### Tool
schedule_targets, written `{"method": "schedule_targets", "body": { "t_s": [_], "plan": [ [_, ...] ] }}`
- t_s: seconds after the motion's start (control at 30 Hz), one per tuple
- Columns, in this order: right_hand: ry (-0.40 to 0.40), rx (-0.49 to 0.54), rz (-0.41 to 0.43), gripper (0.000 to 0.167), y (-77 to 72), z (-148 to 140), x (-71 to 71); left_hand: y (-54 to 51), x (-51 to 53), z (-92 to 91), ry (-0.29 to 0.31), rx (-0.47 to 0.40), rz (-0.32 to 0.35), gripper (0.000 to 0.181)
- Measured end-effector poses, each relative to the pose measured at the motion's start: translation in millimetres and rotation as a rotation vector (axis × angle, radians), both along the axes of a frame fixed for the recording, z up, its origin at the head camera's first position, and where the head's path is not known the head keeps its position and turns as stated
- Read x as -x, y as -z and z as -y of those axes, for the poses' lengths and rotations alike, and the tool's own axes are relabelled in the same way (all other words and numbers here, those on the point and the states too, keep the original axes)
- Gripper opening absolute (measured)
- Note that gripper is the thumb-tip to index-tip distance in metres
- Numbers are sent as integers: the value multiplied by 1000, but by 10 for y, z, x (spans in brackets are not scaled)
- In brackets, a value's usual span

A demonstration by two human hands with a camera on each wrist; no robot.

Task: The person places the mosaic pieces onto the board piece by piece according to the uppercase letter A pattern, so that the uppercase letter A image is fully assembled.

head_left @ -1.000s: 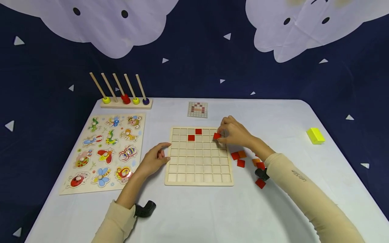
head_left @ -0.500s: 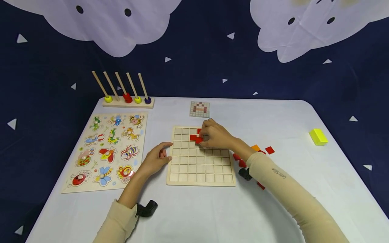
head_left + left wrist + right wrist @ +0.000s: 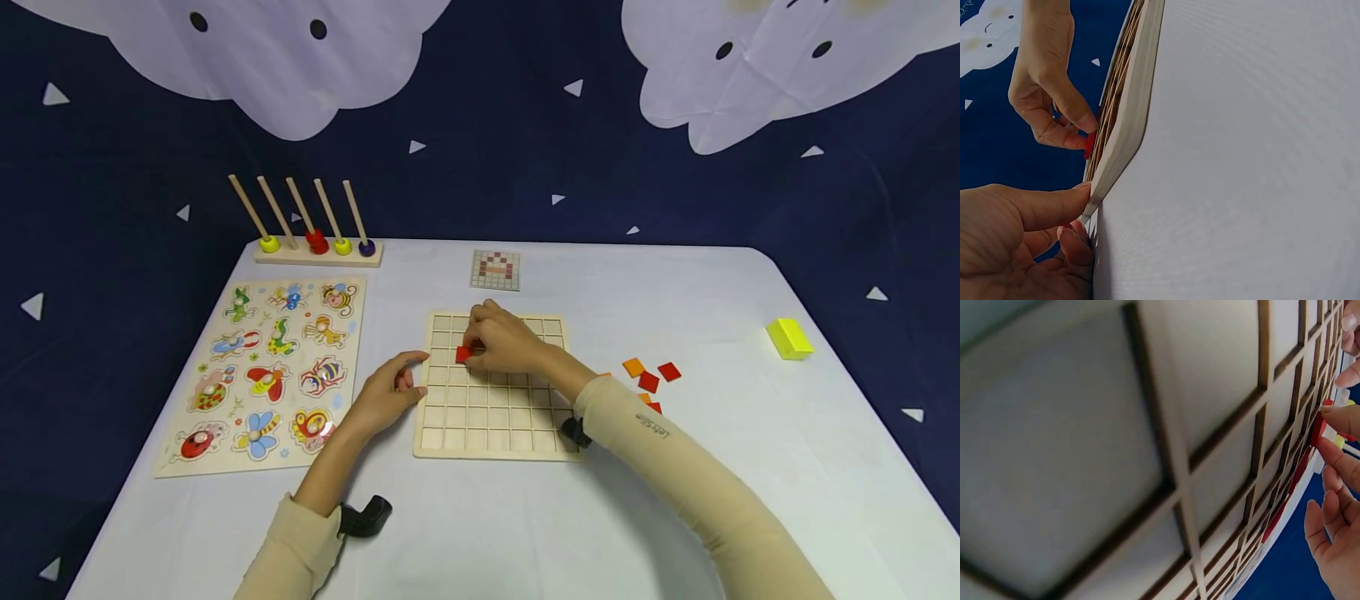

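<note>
A pale wooden grid board (image 3: 495,419) lies flat at the middle of the table. My right hand (image 3: 508,342) is over its upper left part, pinching a red square tile (image 3: 463,355) between thumb and index finger. In the right wrist view that red tile (image 3: 1317,430) is tilted against the grid, with more red tiles (image 3: 1298,472) lying in cells beyond; my hand hides these in the head view. Thumb and index finger of my left hand (image 3: 382,398) rest spread apart against the board's left edge. In the left wrist view the left thumb (image 3: 1054,207) touches that edge.
A small pattern card (image 3: 495,271) lies behind the board. Right of it are loose red and orange tiles (image 3: 648,382), partly covered by the right sleeve. An insect puzzle (image 3: 262,375) and a peg stand (image 3: 318,255) are at left, a yellow block (image 3: 789,339) at far right.
My right hand has moved left across the board, from its upper right to the upper left, carrying a red tile. The left hand stays at the board's left edge.
</note>
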State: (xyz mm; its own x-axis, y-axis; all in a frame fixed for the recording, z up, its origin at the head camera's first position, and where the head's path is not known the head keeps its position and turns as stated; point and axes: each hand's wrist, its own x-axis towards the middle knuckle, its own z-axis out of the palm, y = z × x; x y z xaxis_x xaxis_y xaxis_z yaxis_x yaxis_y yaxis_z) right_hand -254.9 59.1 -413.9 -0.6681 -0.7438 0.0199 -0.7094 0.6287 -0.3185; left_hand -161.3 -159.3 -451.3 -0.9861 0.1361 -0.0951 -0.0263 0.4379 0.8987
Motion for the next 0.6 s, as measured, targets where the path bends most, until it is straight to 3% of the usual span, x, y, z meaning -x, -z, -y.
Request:
{"method": "schedule_targets", "body": {
  "t_s": [0.33, 0.6],
  "plan": [
    [53, 33, 45, 16, -31, 34, -68, -26, 14, -33, 15, 0, -11, 49],
    [82, -13, 15, 23, -52, 76, -109, -37, -6, 8, 16, 1, 9, 49]
  ]
}}
